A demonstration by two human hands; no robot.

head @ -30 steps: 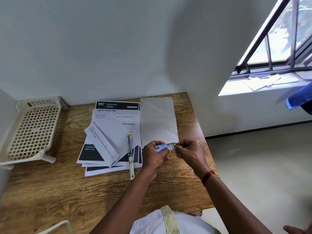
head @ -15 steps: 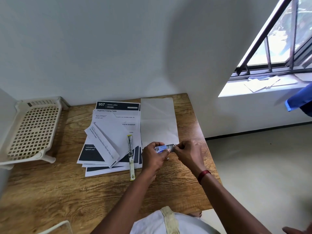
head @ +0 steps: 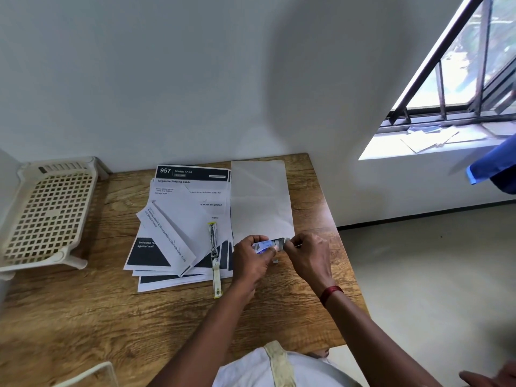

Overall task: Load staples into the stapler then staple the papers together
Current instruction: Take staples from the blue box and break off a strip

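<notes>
A slim stapler point(head: 214, 256) lies opened out flat on a fanned stack of printed papers point(head: 184, 219) on the wooden table point(head: 83, 317). Just to its right, my left hand point(head: 251, 259) holds a small blue-and-white staple box point(head: 264, 245). A grey strip of staples point(head: 279, 243) sticks out of the box's right end, and my right hand point(head: 308, 255) pinches that strip. Both hands hover low over the table near the bottom edge of a blank white sheet point(head: 259, 199). A tiny grey piece point(head: 276, 261) lies on the table under the hands.
A cream plastic lattice tray point(head: 47, 213) stands at the table's left. The table's right edge drops to the floor beside my right wrist. A window sill with loose papers point(head: 430, 139) and a blue cloth point(head: 491, 169) are to the far right.
My hands stay together at the staple box; the right hand has shifted slightly at the box's end, where the grey strip now shows. Stapler and papers have not moved.
</notes>
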